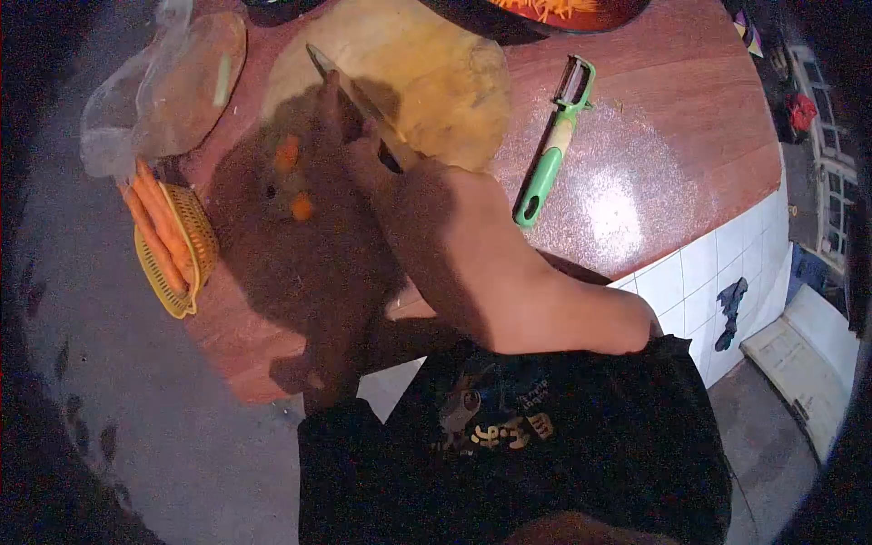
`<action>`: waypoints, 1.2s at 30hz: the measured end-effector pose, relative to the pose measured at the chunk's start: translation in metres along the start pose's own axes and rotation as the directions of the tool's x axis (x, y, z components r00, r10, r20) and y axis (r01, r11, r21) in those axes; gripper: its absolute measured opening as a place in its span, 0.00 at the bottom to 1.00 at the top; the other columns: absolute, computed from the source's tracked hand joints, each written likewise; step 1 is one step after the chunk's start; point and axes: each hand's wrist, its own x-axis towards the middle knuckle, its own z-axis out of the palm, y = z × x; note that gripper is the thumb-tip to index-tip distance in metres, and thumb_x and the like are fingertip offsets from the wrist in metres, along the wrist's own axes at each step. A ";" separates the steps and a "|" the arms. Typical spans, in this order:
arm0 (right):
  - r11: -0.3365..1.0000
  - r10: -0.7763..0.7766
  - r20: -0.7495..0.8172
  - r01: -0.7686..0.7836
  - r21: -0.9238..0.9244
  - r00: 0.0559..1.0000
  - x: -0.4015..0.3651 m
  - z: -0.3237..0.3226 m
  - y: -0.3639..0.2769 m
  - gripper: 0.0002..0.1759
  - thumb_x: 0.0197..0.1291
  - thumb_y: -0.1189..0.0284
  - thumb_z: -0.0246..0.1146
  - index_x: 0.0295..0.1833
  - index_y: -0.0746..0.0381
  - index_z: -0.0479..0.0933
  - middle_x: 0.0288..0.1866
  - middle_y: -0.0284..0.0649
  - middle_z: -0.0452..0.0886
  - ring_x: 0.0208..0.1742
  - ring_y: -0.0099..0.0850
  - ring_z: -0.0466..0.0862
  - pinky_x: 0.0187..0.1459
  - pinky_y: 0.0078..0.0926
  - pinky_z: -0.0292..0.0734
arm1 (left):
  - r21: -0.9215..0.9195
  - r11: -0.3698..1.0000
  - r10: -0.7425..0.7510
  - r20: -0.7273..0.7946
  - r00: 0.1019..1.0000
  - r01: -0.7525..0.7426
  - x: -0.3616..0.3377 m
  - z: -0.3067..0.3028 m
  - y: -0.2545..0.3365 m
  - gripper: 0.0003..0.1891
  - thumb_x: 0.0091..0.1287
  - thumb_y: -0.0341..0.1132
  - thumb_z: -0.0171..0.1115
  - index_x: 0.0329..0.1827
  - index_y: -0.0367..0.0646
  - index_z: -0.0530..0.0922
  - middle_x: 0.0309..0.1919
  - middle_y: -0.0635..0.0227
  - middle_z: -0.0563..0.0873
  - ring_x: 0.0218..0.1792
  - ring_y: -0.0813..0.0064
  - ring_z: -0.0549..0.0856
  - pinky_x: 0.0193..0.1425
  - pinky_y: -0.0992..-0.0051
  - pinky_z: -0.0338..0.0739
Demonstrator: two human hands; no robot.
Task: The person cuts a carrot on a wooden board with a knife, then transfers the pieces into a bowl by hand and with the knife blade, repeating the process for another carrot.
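Observation:
My right hand [363,150] reaches over the near edge of a round wooden cutting board [445,82], closed around a knife [368,104]. The knife lies slantwise, its tip toward the upper left. My left arm comes up from its dark sleeve into deep shadow at the table's near side; the fingers of my left hand [341,300] cannot be made out. Two small orange carrot pieces [301,206] show in the shadow left of my right hand. Right of the board lies a green-handled peeler [554,150].
A yellow basket [202,227] holding several carrots [162,232] leans at the table's left edge. Behind it are a clear plastic bag [113,118] and a round, flat item [195,91]. A bowl of shredded carrot [563,11] stands at the back. White tiles [672,282] line the table's side.

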 end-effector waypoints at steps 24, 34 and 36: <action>0.989 -0.146 -0.047 0.146 -0.009 0.988 0.032 0.008 -0.012 0.22 0.65 0.78 0.54 0.66 0.60 0.72 0.37 0.54 0.84 0.40 0.52 0.87 0.37 0.44 0.83 | -0.167 0.984 -0.057 0.010 0.998 0.058 -0.003 -0.009 -0.016 0.26 0.77 0.37 0.55 0.75 0.42 0.64 0.61 0.49 0.77 0.61 0.55 0.79 0.67 0.63 0.72; 0.966 -0.259 -0.079 0.258 -0.014 0.963 0.010 0.002 0.005 0.28 0.65 0.79 0.54 0.72 0.64 0.68 0.37 0.54 0.83 0.42 0.52 0.86 0.39 0.46 0.82 | -0.236 0.971 -0.044 0.016 0.999 0.047 -0.003 -0.005 -0.021 0.25 0.77 0.37 0.55 0.75 0.42 0.65 0.61 0.49 0.77 0.61 0.55 0.79 0.67 0.63 0.72; 0.961 -0.275 -0.091 0.277 0.010 0.957 0.011 0.003 0.005 0.28 0.64 0.79 0.55 0.71 0.64 0.68 0.37 0.55 0.83 0.42 0.52 0.86 0.40 0.46 0.81 | -0.255 0.966 -0.041 0.002 0.999 0.040 0.000 -0.003 -0.024 0.25 0.77 0.37 0.55 0.74 0.42 0.65 0.61 0.49 0.77 0.61 0.55 0.79 0.67 0.63 0.72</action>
